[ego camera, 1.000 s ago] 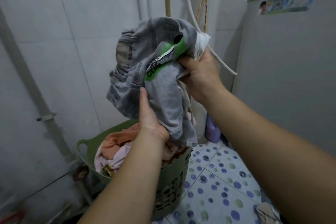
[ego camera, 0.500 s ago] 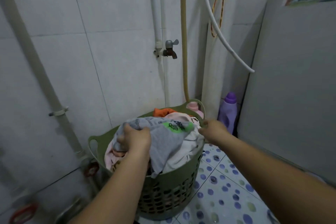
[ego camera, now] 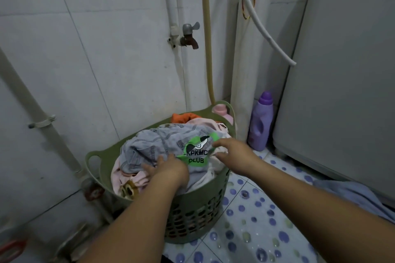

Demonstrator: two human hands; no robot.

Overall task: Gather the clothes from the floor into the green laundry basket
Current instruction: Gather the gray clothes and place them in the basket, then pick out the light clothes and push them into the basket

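1. The green laundry basket (ego camera: pixel 198 209) stands on the dotted floor tiles (ego camera: pixel 252 230), against the white tiled wall (ego camera: pixel 96 60), and is heaped above its rim with clothes.
2. On top of the heap lies a grey garment (ego camera: pixel 162 143) with a green printed patch reading "CLUB".
3. Under and behind it in the basket show pale pink cloth (ego camera: pixel 205 123) and a bit of orange cloth (ego camera: pixel 181 117) at the far rim.
4. The left hand (ego camera: pixel 168 168) rests on the near side of the grey garment, fingers spread and pressing down, gripping nothing.
5. The right hand (ego camera: pixel 233 150) lies at the basket's right rim, fingers loosely extended and touching the garment by the green patch, pinching nothing.
6. Right of the basket stands a purple bottle (ego camera: pixel 260 121), with a washing machine (ego camera: pixel 342 92) beyond it.
7. A blue-grey cloth (ego camera: pixel 350 195) lies on the floor right of the basket, at the machine's foot.
8. A tap (ego camera: pixel 189 35) is on the wall above the basket.
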